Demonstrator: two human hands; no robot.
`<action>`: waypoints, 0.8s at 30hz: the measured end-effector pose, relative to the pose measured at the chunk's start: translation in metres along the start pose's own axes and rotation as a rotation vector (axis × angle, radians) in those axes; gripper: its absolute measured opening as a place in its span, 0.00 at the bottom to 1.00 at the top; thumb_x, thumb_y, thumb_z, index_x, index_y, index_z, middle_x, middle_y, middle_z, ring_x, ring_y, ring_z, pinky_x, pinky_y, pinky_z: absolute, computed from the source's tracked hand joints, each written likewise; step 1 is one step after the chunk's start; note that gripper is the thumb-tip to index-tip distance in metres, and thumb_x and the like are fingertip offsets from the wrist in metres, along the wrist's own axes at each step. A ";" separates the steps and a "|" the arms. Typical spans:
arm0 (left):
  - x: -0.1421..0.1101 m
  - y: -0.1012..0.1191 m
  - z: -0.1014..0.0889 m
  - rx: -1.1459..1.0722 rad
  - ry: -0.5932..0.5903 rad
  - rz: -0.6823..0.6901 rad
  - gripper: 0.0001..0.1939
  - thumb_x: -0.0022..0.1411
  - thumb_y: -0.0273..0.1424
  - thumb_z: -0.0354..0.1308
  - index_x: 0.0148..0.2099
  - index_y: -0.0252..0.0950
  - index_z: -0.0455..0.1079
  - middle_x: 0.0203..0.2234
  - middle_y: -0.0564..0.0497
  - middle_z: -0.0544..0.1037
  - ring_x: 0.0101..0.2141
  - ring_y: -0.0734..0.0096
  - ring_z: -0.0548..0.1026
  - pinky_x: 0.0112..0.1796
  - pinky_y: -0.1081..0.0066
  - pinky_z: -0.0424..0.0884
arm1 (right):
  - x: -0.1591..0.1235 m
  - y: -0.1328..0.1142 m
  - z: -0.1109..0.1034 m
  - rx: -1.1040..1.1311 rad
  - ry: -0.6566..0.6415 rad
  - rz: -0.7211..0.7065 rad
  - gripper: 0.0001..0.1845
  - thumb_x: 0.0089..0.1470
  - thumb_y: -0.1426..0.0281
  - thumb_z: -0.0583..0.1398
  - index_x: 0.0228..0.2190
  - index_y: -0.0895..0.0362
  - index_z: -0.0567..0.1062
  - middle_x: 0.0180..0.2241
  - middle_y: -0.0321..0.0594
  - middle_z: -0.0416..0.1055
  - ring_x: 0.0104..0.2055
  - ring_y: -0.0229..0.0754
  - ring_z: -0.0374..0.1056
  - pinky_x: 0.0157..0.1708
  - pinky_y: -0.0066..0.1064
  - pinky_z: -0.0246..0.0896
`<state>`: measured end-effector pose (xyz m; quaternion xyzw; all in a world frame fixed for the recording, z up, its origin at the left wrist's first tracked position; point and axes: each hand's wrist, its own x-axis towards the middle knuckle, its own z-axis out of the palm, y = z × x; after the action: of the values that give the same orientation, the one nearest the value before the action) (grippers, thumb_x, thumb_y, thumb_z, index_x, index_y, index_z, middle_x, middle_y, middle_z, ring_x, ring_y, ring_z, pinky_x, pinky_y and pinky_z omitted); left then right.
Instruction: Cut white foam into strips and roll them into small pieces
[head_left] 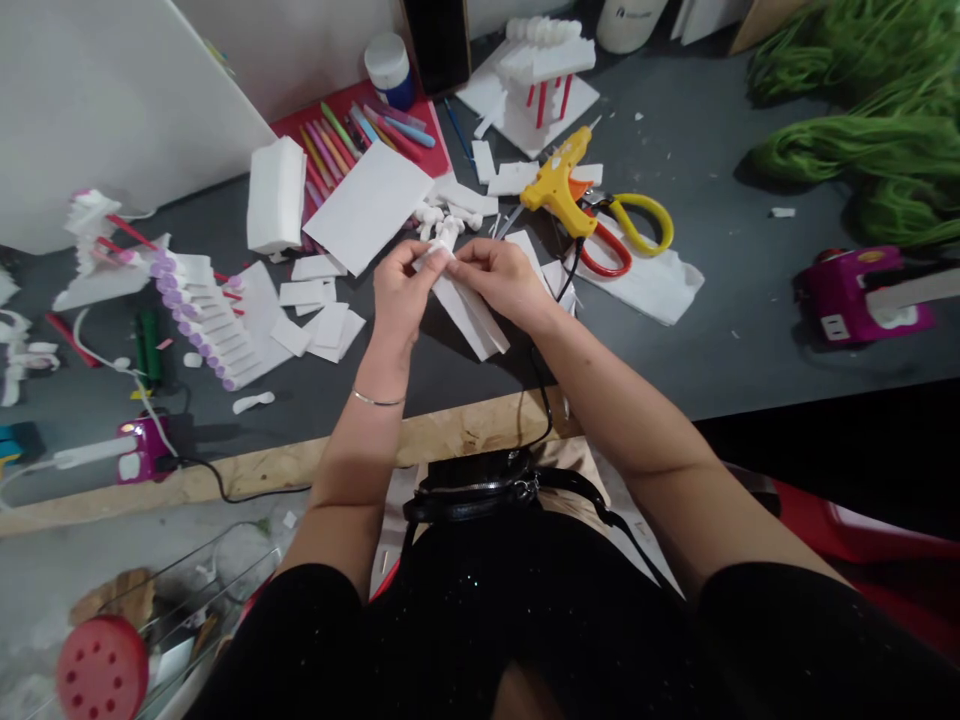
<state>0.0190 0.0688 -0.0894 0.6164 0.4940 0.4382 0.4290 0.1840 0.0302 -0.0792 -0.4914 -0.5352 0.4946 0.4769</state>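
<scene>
My left hand (409,285) and my right hand (499,280) meet over the table, thumbs and fingertips pinched together on the upper end of a white strip (472,312). The strip looks like folded tissue and hangs down between my wrists. Just beyond my fingertips lie twisted white tissue pieces (448,228). A yellow glue gun (561,188) rests to the right of my right hand, beside scissors (643,222) with red and yellow handles. Left of my left hand are a white card (369,207) and small white rectangles (328,328).
A tissue stack (274,195), markers (337,150) and a white-lidded jar (388,70) stand behind. A white model on red legs (547,65) is at the back, a stepped model (199,320) at left. Green yarn (862,150) and a purple power socket (855,295) sit at right.
</scene>
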 end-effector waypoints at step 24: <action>-0.016 0.023 -0.049 0.137 0.049 0.050 0.12 0.67 0.43 0.65 0.46 0.43 0.75 0.47 0.47 0.84 0.49 0.64 0.82 0.49 0.67 0.79 | 0.007 0.002 -0.035 0.094 -0.015 0.145 0.17 0.52 0.70 0.72 0.25 0.54 0.69 0.20 0.29 0.65 0.21 0.33 0.64 0.23 0.28 0.66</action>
<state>-0.0245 0.0547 -0.0571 0.6455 0.5176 0.4287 0.3628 0.2189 0.0391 -0.0791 -0.5022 -0.4779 0.5562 0.4584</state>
